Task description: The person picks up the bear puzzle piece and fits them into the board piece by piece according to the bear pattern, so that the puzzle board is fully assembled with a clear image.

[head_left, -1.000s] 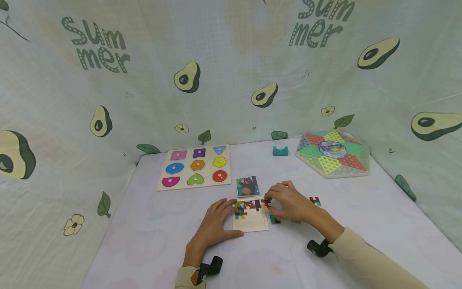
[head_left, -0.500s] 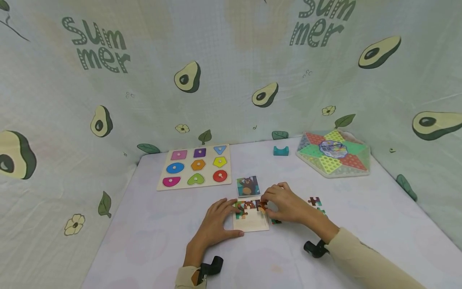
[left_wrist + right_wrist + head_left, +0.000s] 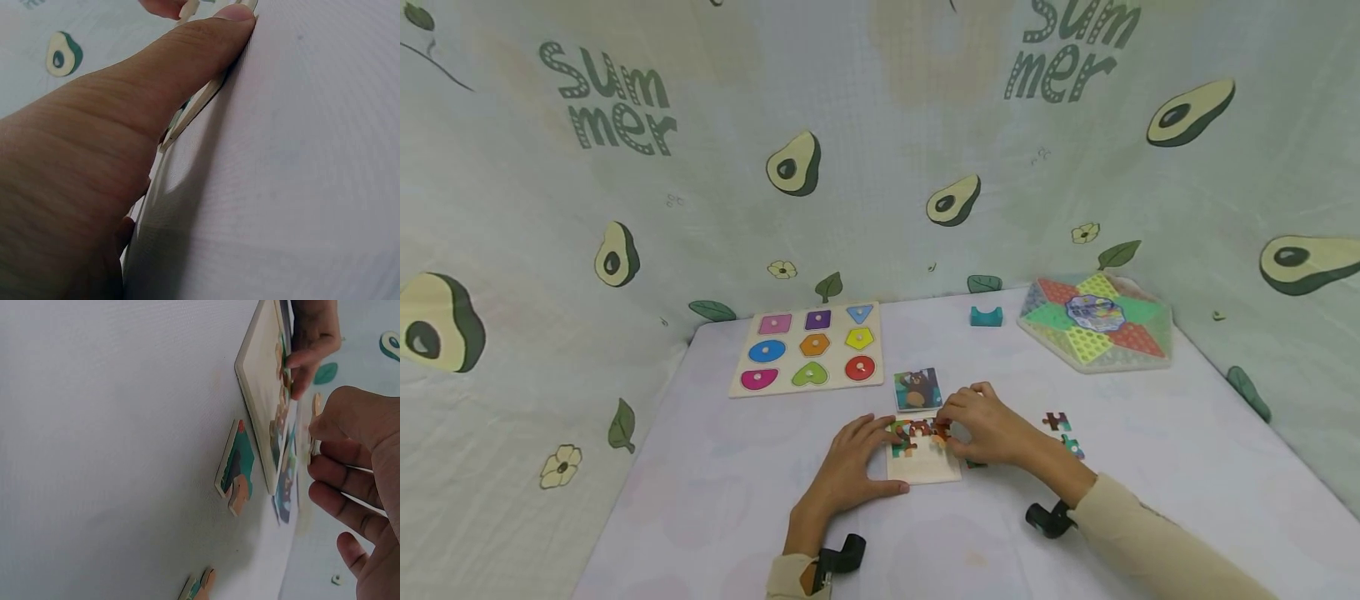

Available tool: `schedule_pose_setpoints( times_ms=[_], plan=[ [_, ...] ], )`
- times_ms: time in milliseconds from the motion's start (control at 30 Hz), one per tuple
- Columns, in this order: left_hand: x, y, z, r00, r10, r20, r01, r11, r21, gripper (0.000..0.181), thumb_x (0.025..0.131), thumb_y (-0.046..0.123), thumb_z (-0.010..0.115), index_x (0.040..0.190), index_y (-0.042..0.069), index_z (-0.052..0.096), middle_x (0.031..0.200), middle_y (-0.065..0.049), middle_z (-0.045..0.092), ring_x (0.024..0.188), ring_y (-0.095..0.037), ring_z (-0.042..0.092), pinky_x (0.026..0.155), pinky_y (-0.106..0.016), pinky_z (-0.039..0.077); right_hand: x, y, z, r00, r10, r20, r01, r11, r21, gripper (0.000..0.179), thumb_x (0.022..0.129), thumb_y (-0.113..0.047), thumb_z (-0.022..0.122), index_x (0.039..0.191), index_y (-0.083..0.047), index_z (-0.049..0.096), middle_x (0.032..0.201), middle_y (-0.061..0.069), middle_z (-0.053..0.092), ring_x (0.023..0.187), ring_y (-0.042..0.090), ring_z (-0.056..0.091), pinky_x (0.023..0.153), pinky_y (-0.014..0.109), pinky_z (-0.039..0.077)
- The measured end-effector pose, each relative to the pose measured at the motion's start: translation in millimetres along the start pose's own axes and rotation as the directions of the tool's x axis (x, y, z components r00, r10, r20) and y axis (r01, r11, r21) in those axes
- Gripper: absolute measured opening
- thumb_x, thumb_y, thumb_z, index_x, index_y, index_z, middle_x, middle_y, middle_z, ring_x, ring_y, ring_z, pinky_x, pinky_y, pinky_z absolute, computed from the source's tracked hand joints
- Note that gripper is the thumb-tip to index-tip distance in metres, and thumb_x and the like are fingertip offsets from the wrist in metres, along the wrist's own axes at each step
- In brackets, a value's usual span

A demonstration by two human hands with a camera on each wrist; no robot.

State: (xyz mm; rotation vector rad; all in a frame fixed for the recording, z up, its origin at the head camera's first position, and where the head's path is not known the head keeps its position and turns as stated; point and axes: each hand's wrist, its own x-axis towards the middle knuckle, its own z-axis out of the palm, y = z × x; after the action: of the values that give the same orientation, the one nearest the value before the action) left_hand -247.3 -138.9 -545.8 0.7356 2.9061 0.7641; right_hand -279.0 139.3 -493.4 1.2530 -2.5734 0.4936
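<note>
A pale wooden puzzle board (image 3: 934,468) lies in the middle of the table, with bear-picture pieces (image 3: 917,428) along its top and left. My left hand (image 3: 850,462) spans the board's left side, fairly straight fingers on the upper left and thumb at the lower edge. My right hand (image 3: 988,425) pinches a jigsaw piece (image 3: 314,434) between thumb and fingers over the board's upper right corner. The right wrist view shows that piece edge-on above the board; its printed face is mostly hidden. Beside the board's right edge lies a green loose piece (image 3: 237,462).
A bear picture card (image 3: 917,390) lies just behind the board. Several loose pieces (image 3: 1056,422) are to the right, partly behind my right forearm. Farther back are a shape board (image 3: 790,389) on the left, a teal block (image 3: 986,317) and a colourful hexagonal box (image 3: 1093,321) on the right.
My right hand has moved left with the piece, from beside the board to over its upper right corner. Loose pieces on the right show more. The left hand stays in place.
</note>
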Motion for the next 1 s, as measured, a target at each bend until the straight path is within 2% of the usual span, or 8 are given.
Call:
schedule_pose_setpoints(
  times_ms=[200, 433, 700, 833, 1000],
  plan=[
    [-1.0, 0.2, 1.5, 1.000, 0.001, 0.009, -0.001, 1.000, 0.003, 0.065, 0.075, 0.072, 0.071, 0.128, 0.036, 0.060, 0.157, 0.012, 0.037, 0.148, -0.026, 0.022, 0.118, -0.058, 0.017, 2.2, -4, 4, 0.999, 0.015, 0.036, -0.014, 1.000, -0.017, 0.022, 0.083, -0.024, 0.079, 0.101, -0.016, 0.071, 0.096, -0.006, 0.066, 0.095, 0.015, 0.059, 0.096, 0.051, 0.041],
    [0.0, 1.6, -1.4, 1.000, -0.002, 0.008, 0.002, 1.000, 0.022, 0.066, 0.076, 0.071, 0.071, 0.129, 0.035, 0.060, 0.157, 0.012, 0.037, 0.149, -0.025, 0.022, 0.119, -0.057, 0.017, 6.6, -4, 6, 1.000, -0.014, 0.024, 0.014, 1.000, -0.006, 0.022, 0.083, -0.023, 0.079, 0.102, -0.015, 0.071, 0.096, -0.006, 0.066, 0.094, 0.016, 0.059, 0.094, 0.050, 0.041],
    [0.5, 1.0, -1.6, 1.000, 0.003, 0.009, -0.003, 1.000, 0.021, 0.066, 0.076, 0.071, 0.071, 0.130, 0.035, 0.060, 0.158, 0.011, 0.035, 0.149, -0.024, 0.020, 0.119, -0.056, 0.015, 10.4, -6, 11, 0.999, 0.001, 0.053, -0.002, 1.000, 0.008, 0.027, 0.082, -0.023, 0.079, 0.107, -0.015, 0.073, 0.098, -0.006, 0.067, 0.096, 0.015, 0.058, 0.096, 0.050, 0.040],
    [0.2, 0.4, -1.2, 1.000, 0.008, 0.003, -0.008, 1.000, 0.022, 0.066, 0.076, 0.071, 0.071, 0.130, 0.034, 0.060, 0.158, 0.010, 0.036, 0.149, -0.025, 0.021, 0.119, -0.057, 0.015, 12.2, -7, 14, 0.999, -0.008, 0.050, 0.007, 1.000, 0.014, 0.028, 0.081, -0.022, 0.079, 0.108, -0.014, 0.073, 0.102, -0.005, 0.067, 0.098, 0.015, 0.059, 0.096, 0.050, 0.040],
    [0.4, 0.8, -0.7, 1.000, 0.001, 0.007, -0.001, 1.000, 0.010, 0.066, 0.076, 0.071, 0.071, 0.130, 0.035, 0.060, 0.158, 0.011, 0.036, 0.149, -0.024, 0.020, 0.119, -0.057, 0.015, 14.0, -8, 17, 0.996, 0.014, 0.087, -0.015, 1.000, 0.008, 0.031, 0.083, -0.022, 0.076, 0.113, -0.015, 0.073, 0.109, -0.004, 0.067, 0.104, 0.015, 0.059, 0.097, 0.049, 0.039]
  ],
)
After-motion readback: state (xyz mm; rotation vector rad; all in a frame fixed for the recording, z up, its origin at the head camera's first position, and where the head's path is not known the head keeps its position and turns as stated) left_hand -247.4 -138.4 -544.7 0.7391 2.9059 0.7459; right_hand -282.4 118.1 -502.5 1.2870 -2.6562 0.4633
